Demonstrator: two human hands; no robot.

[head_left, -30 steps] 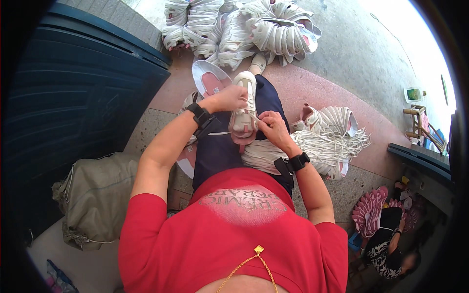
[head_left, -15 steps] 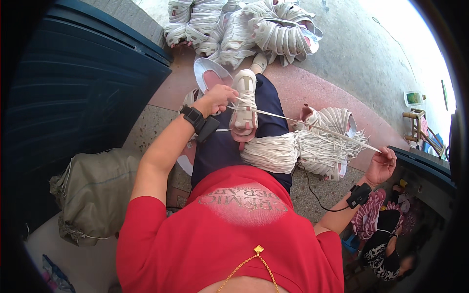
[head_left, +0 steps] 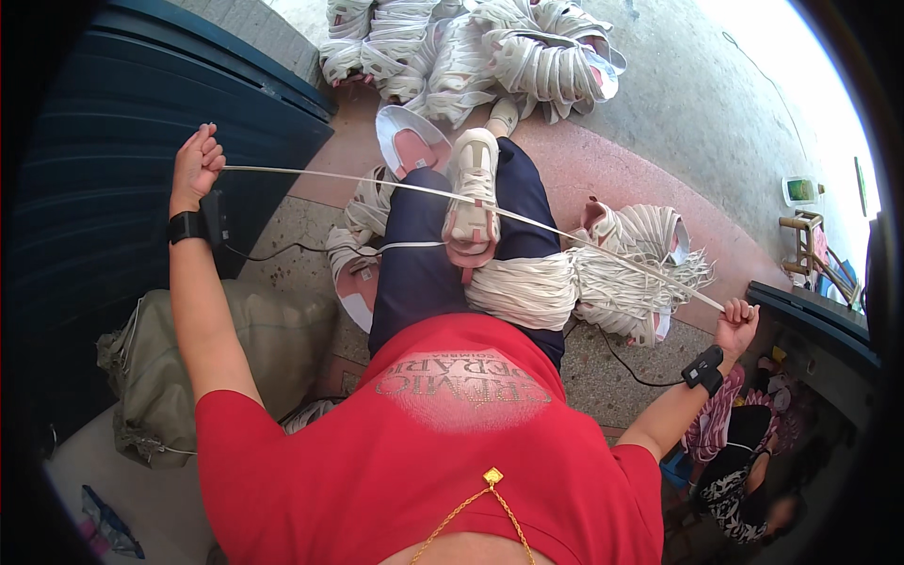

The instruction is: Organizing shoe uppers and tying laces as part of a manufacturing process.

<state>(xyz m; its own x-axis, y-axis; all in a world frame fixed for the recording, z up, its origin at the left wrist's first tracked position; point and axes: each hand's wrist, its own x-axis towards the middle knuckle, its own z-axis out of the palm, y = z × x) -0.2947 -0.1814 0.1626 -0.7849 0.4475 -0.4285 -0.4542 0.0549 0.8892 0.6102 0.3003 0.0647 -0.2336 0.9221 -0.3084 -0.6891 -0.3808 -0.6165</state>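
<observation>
A long white shoelace (head_left: 348,177) is stretched across in front of me, passing over a cream and pink shoe (head_left: 471,198) that rests on my lap between my thighs. My left hand (head_left: 199,162), far out to the left, is closed on one end of the lace. Out to the right, my right hand (head_left: 736,326) pinches the other end. Across my right thigh lies a tied bundle of white laces (head_left: 523,295), its loose strands fanning out to the right.
Stacks of white and pink shoe uppers (head_left: 546,66) lie on the floor ahead. More uppers (head_left: 640,231) sit right of my leg. A dark blue door (head_left: 141,141) stands at left, above an olive sack (head_left: 226,363). Another person (head_left: 739,480) is at lower right.
My left hand has swung from beside the shoe far out to the left, drawing the lace out across the shoe. The right hand has barely moved, dipping slightly.
</observation>
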